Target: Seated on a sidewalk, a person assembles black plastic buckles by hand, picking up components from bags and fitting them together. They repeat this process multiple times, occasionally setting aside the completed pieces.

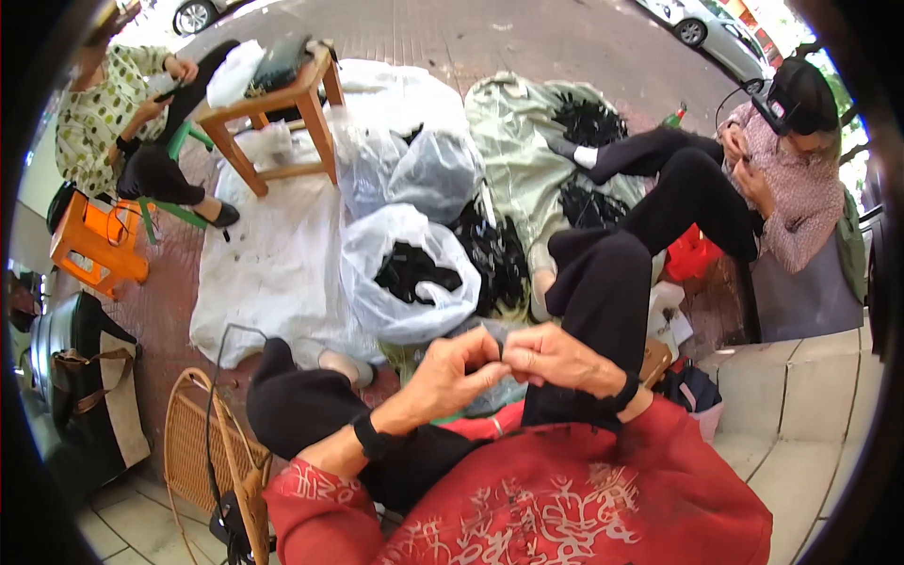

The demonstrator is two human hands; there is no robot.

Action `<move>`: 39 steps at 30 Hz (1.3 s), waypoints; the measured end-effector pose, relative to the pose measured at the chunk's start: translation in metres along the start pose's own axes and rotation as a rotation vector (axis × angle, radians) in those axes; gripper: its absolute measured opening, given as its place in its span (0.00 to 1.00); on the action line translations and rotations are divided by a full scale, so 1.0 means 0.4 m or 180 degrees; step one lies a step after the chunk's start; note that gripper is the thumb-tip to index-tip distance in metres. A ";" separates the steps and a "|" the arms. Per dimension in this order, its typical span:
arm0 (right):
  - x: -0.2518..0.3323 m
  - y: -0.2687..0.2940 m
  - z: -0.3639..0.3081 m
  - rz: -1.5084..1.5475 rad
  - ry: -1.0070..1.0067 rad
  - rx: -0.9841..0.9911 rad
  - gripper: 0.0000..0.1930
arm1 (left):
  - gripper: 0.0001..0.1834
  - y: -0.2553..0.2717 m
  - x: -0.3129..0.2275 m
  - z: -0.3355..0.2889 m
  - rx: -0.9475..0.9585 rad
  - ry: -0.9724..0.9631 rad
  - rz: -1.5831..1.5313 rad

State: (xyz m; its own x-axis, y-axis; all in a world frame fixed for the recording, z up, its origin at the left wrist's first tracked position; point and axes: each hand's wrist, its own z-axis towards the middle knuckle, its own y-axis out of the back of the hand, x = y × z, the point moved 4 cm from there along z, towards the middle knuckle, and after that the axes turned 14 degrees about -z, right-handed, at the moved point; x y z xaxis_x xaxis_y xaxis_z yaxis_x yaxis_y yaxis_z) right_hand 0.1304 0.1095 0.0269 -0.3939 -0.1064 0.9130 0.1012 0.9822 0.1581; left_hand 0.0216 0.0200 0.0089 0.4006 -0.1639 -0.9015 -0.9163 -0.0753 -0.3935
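My left hand [450, 373] and my right hand [569, 360] meet in front of my lap, fingertips nearly touching. The fingers of both are curled in a pinch. A small dark bit shows between them, too little of it to name. Beyond my hands stands a clear plastic bag [363, 252], its mouth wide, with many small black pieces [414, 273] inside. Just right of the bag lies a loose heap of similar black strips [494, 259].
Other filled plastic bags [433, 174] stand farther back on white sheeting [264, 273]. Two people sit working, one far left, one at right. A wooden stool [268, 113], an orange plastic stool [99, 240] and a wicker chair [202, 443] stand around; a red bag [694, 252] lies right.
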 end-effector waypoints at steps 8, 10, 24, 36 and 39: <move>0.002 -0.022 -0.018 -0.0840 0.0260 -0.0165 0.13 | 0.05 -0.020 0.058 -0.038 0.0294 0.0195 -0.0619; 0.003 -0.031 -0.029 -0.1008 0.0314 -0.0057 0.13 | 0.04 -0.069 0.007 -0.067 0.0358 -0.0113 -0.1165; -0.041 0.003 0.000 -0.0398 -0.0334 0.0610 0.16 | 0.08 -0.061 -0.022 -0.052 0.0713 -0.0049 -0.0721; 0.055 -0.025 -0.053 -0.0752 0.0238 -0.0656 0.12 | 0.07 -0.023 0.084 -0.011 0.0174 -0.0397 -0.0643; 0.048 -0.020 -0.056 -0.1032 0.0433 -0.0884 0.12 | 0.07 -0.010 0.103 0.002 0.0113 -0.0488 -0.0809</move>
State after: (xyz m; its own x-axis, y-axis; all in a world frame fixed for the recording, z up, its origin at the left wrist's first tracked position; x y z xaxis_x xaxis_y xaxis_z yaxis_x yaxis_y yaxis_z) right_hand 0.1425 0.0959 0.0516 -0.3238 -0.4396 0.8378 0.2410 0.8180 0.5224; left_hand 0.0420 0.0145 -0.0268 0.6145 0.0064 -0.7889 -0.7872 -0.0602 -0.6137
